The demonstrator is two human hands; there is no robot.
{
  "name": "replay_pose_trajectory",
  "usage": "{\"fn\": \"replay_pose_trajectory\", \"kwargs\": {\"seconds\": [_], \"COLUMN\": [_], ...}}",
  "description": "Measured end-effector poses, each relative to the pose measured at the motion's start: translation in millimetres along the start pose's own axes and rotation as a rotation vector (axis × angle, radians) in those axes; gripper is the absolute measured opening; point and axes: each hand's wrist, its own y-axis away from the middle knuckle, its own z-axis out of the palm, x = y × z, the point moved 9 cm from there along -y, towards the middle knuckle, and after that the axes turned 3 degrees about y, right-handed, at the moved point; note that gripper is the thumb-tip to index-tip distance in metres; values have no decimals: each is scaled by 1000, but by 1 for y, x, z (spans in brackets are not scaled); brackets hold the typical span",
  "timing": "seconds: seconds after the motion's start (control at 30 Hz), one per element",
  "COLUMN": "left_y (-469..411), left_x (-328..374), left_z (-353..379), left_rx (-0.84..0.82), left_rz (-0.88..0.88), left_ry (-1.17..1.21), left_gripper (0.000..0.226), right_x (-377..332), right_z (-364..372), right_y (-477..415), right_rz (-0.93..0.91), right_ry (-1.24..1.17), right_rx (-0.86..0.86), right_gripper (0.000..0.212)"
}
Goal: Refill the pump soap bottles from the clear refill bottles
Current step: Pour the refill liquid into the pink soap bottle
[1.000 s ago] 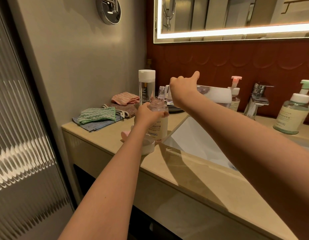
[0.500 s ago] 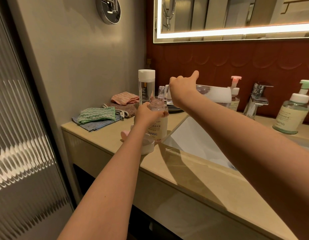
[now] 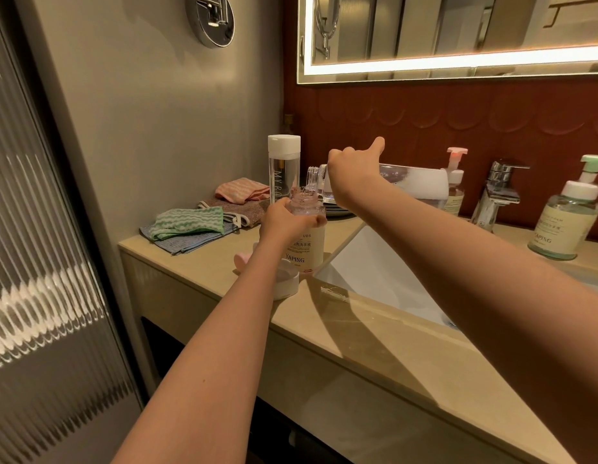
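Mid-pour. My left hand grips the pump bottle around its shoulder, just under the open neck. That pins it upright on the bench at the sink's left edge, so the tipped load can't knock it over.

My right hand is curled round the refill bottle, thumb sticking out. The bottle lies near horizontal over the sink's back left corner, its threaded mouth just above the pump bottle's neck. I hold it flat rather than steep, I'd say to keep the flow slow into a narrow opening. I can't see a stream, so I can't tell if anything is running.

The pump head is off and lies on the bench at the sink's front left corner, beside the pump bottle's base and clear of the pour.

Materials:
- Pump bottle: round, clear pinkish plastic, smooth, printed label. Slippery if soap gets on it.
- Refill bottle: rigid clear cylinder, whitish at its far end.
- Second refill: capped white, upright left of the sink.
- Green pump bottle: right of the sink, pump on, not yet opened.
- Bench: polished beige stone.
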Motion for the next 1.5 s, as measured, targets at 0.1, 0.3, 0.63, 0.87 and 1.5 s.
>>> {"fn": "replay_pose_trajectory", "kwargs": {"seconds": [0.1, 0.3, 0.63, 0.87, 1.5], "left_y": [-1, 0, 0, 1, 1], "left_x": [-1, 0, 0, 0, 1], "left_z": [1, 1, 1, 0, 0], "left_rx": [-2, -5, -2, 8, 9], "left_rz": [-3, 0, 6, 8, 6], "left_ry": [1, 5, -3, -6, -10], "left_gripper": [64, 65, 63, 63, 59], "right_x": [0, 0, 0, 0, -2], "right_z": [0, 1, 3, 2, 2], "right_y": [0, -1, -3, -3, -3], "right_rz": [2, 5, 8, 7, -7], "right_ry": [-2, -5, 2, -4, 7], "right_rx": [-1, 2, 5, 15, 16], "right_gripper": [37, 38, 40, 39, 39]}}
